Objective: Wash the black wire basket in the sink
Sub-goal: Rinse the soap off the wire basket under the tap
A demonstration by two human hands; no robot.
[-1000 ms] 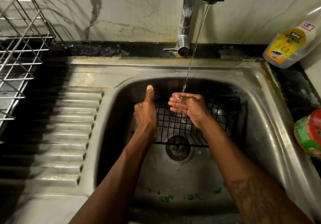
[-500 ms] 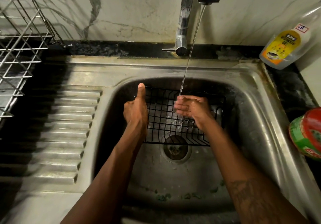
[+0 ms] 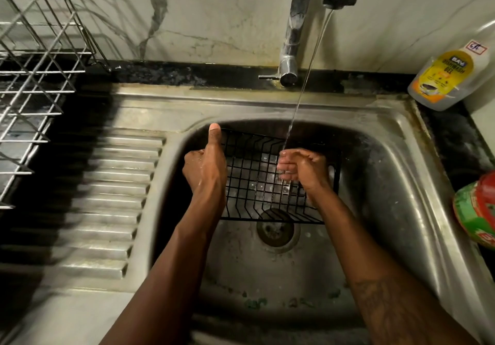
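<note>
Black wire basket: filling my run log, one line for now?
left hand grips black wire basket | right hand under water stream | tap running

wire dish rack (image 3: 42, 72): left | dishwash gel bottle (image 3: 446, 82): back right | red-green container (image 3: 476, 210), perhaps a jar: right edge

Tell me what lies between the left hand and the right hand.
In the head view, the open grid of the black wire basket fills the gap; the left hand holds its left wall, the right hand sits under the water stream.
</note>
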